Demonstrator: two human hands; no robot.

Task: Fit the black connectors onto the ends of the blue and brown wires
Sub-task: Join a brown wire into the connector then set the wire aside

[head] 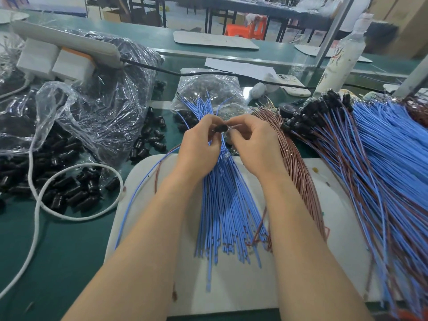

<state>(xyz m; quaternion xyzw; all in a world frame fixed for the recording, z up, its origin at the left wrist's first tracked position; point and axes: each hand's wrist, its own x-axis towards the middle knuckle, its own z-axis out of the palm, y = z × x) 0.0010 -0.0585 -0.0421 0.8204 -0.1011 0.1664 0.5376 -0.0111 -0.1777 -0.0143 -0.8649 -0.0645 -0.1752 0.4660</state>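
Closest to you, your two bare arms reach out over a white board (231,286); it lies on the green table (58,251); a bunch of blue wires (227,216) lies on the board between your arms, and it fans out toward you; a bunch of brown wires (298,177) lies just beside it, under your right arm. A white cord (37,218) loops over the table on your left.

Above the blue wires your hands meet; your left hand (199,144) has its fingers curled and pinches a black connector (221,128) with its fingertips; your right hand (252,144) is curled too, and its fingertips pinch at the other end of that same connector; you cannot tell if a wire end is in there.

To your left, loose connectors (69,191) lie in a heap on the table, next to a big clear bag (92,107) with more dark parts inside. To your right lies a big pile of blue and brown wires (382,170); its far ends have black connectors on them.

Behind your hands sits a small bag (208,86); farther back are a white phone (294,85), a tall white bottle (340,61) and a power strip (67,40).
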